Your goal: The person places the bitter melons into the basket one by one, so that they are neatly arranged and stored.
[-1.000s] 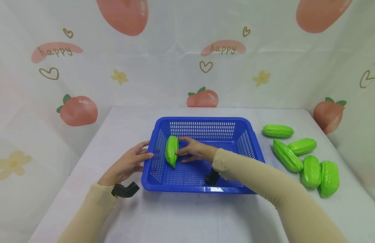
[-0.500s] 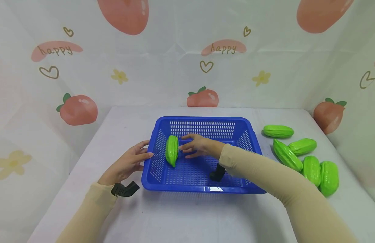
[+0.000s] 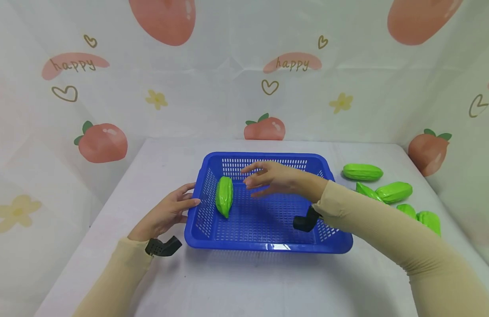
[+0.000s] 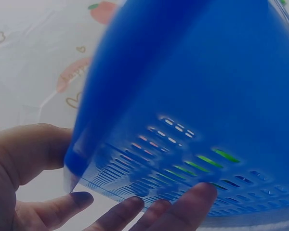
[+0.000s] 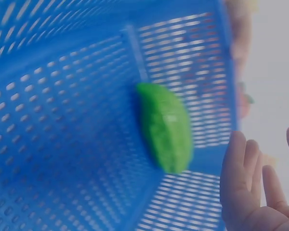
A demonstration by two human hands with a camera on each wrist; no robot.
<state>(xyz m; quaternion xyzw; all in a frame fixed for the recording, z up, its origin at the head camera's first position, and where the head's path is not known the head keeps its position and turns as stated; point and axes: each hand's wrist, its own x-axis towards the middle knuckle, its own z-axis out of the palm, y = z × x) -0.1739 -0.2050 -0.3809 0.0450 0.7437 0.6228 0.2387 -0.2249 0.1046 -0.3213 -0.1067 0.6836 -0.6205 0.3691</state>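
A blue plastic basket [image 3: 236,246] with slotted walls stands on the table. My left hand [image 3: 167,213] holds its left rim, thumb on the rim and fingers along the outer wall, as the left wrist view shows. Inside, against the left wall, lies one glossy green ridged gourd [image 3: 224,196], shaped like a bitter melon. Above the basket, to the right of that gourd and apart from it, my right hand [image 3: 274,178] hangs with loosely spread fingers and holds nothing. The right wrist view shows the gourd [image 5: 166,127] beside the slotted wall.
Several more green gourds [image 3: 394,192] lie on the table to the right of the basket, some partly hidden by the right sleeve [image 3: 379,233]. A white printed sheet [image 3: 216,105] rises behind the table. Each wrist carries a black camera mount [image 3: 306,220].
My right hand has let go of the gourd, leaving it in the basket, and has moved up and to the right. The left hand has stayed on the rim.
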